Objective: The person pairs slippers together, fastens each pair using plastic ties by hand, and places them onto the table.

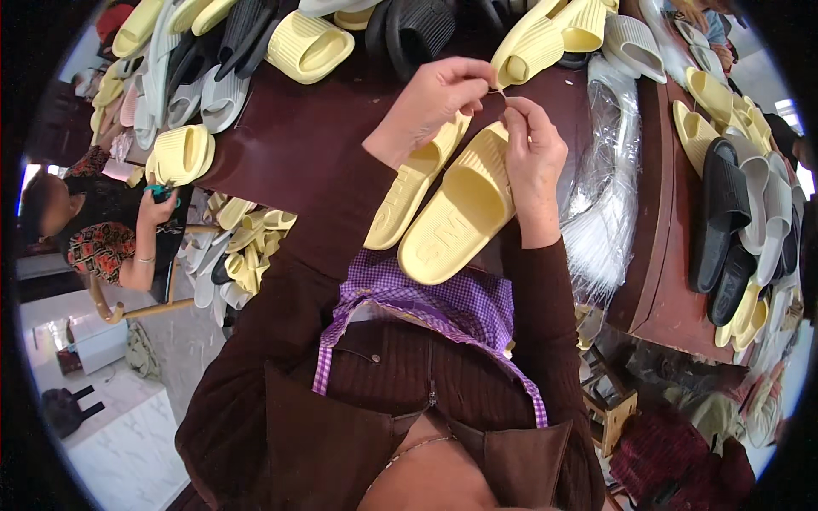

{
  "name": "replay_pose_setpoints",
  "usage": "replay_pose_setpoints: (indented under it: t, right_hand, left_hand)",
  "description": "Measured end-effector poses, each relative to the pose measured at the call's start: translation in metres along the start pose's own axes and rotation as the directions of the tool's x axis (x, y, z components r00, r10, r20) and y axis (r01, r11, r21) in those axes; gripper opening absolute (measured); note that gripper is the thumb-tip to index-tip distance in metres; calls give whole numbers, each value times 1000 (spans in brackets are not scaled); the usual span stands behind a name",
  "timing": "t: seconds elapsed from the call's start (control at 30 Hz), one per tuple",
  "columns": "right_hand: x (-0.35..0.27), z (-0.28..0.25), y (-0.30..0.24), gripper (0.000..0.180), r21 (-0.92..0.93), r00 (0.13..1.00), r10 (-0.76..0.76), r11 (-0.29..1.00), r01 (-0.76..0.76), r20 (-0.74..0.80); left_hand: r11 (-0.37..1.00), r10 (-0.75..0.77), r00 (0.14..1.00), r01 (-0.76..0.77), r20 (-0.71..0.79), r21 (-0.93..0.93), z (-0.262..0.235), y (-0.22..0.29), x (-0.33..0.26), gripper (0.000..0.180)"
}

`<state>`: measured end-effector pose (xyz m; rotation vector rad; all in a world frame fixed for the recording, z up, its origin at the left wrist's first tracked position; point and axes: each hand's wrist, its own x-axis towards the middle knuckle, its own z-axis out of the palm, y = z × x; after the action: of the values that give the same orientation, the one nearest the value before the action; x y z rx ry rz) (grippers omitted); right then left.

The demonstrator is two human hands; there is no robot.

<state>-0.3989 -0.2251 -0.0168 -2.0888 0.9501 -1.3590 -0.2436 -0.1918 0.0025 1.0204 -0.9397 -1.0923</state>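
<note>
A pair of pale yellow slide sandals lies in front of me at the table's near edge, soles down and straps away from me. The right slide [460, 209] shows fully, while the left slide [417, 183] is partly covered by my left hand [434, 102]. That hand is closed in a pinch above the straps. My right hand [537, 162] is pinched too, its fingers against the right slide's strap. Between the fingertips of both hands runs a thin pale plastic strand [501, 94]; its lower part is hidden.
The dark red table [290, 136] holds yellow, black and grey slides along its far side. A clear bag of thin white strands [601, 187] lies right. More slides, including a black slide [720, 213], cover the right table. At left, a co-worker's hand [158, 204] holds a green tool beside a yellow slide.
</note>
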Motion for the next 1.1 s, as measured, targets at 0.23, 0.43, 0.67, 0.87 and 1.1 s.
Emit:
replay_pose_setpoints:
  t: [0.23, 0.43, 0.67, 0.87, 1.1]
  right_hand:
    - [5, -23, -9, 14, 7, 992, -66, 998, 67, -106]
    - [-59, -59, -67, 15, 147, 913, 248, 940, -307, 324]
    - [-80, -18, -62, 32, -43, 907, 277, 960, -278, 316]
    - [-72, -6, -68, 28, -328, 938, 271, 925, -192, 215]
    - [-76, 10, -53, 30, -419, 955, 266, 888, -189, 133]
  left_hand:
    - [972, 169, 958, -122, -230, 202, -45, 21, -33, 26]
    - [835, 236, 940, -67, -246, 546, -89, 0, -63, 26]
    - [882, -23, 973, 129, -230, 453, -66, -6, -99, 25]
    - [944, -3, 984, 61, -179, 323, -64, -17, -116, 22]
    - [963, 48, 983, 1, -176, 270, -57, -27, -135, 27]
